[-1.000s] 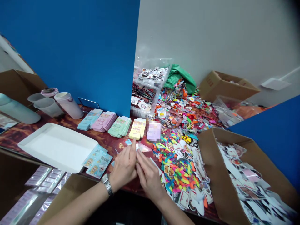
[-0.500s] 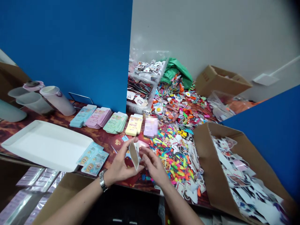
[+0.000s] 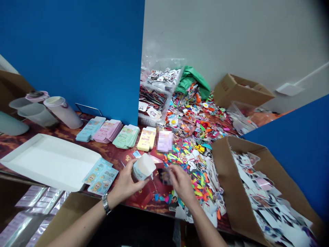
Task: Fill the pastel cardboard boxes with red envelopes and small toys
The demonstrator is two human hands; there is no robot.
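My left hand point(image 3: 128, 181), with a metal watch at the wrist, holds a small light-blue box point(image 3: 144, 167) with its white flap raised. Just right of the box, my right hand point(image 3: 180, 180) pinches a small dark picture card point(image 3: 164, 176), blurred by motion. The card and the box are apart. Beneath both hands are red printed sheets point(image 3: 140, 197). Beyond them stand stacks of flat boxes: blue point(image 3: 90, 129), pink point(image 3: 107, 131), green point(image 3: 125, 136) and yellow point(image 3: 146, 139). Two blue boxes point(image 3: 102, 180) lie left of my left hand.
A white tray point(image 3: 48, 163) lies at the left, cups and bottles point(image 3: 63, 111) behind it. Colourful small pieces point(image 3: 203, 181) cover the table at right, beside a carton of stickers point(image 3: 226, 192). Clear bins point(image 3: 164, 89), a green bag point(image 3: 194, 80) and another carton point(image 3: 231, 91) are behind.
The box in my left hand has tilted, so its white flap and blue printed side show. My right hand has moved right, away from the box, and the dark card now shows in its fingers.
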